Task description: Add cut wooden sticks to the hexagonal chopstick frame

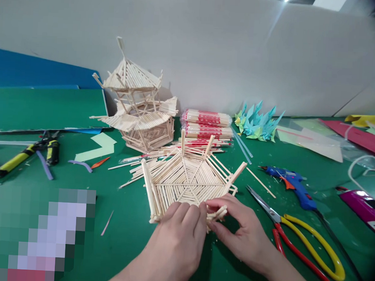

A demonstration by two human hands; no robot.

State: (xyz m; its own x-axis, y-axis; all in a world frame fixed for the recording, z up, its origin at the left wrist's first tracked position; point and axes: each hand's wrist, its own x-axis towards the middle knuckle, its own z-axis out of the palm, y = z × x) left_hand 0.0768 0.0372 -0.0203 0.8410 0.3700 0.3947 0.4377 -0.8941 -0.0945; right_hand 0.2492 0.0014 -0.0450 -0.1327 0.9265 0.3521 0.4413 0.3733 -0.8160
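A six-sided base of thin wooden sticks (pixel 169 190), woven-looking with spokes from its middle, lies before me on the green table. Short stick posts stand up at its corners. My left hand (pixel 181 230) is closed at the base's front edge, its fingertips hidden behind the knuckles. My right hand (pixel 241 229) pinches the front right corner, thumb and fingers around a short stick post (pixel 221 212). Behind the base stands a two-tier pagoda model (pixel 141 123) of the same sticks, with loose wooden sticks (pixel 133 179) beside it.
Wrapped stick bundles (pixel 205 124) and a blue paper-fold cluster (pixel 259 121) stand near the wall. At right lie a blue glue gun (pixel 292 183), scissors (pixel 310 243) and a purple power strip (pixel 363 208). Yellow-black pliers (pixel 19 161) and paper scraps (pixel 96 146) are at left.
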